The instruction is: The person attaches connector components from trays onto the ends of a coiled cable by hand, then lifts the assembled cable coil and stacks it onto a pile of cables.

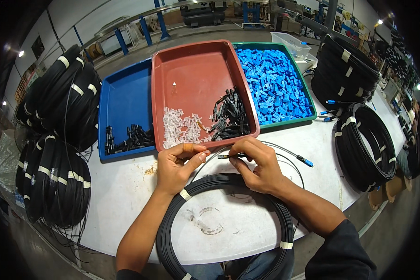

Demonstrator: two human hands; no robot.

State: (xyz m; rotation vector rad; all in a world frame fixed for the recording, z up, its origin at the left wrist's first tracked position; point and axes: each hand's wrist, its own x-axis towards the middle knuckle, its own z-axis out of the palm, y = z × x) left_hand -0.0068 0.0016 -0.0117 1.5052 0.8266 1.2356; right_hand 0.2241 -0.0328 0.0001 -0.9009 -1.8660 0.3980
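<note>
My right hand [260, 164] pinches a small black fiber connector [228, 156], its tip pointing left. Facing it, my left hand [178, 164] has thumb and index finger pressed together; whatever lies between them is too small to make out. Below both hands a coil of black cable [166, 235], bound with white tape, lies on the white table and hangs over its near edge. One cable end, with a blue connector [308, 163], rests on the table to the right of my right hand.
Ahead stand a blue tray [126, 88] with black parts, a red tray [196, 70] with clear pieces and black parts, and a green tray [284, 122] full of blue connector housings. Cable coils stack at the left [56, 186] and right [343, 70]. Another coil [359, 144] leans near the right edge.
</note>
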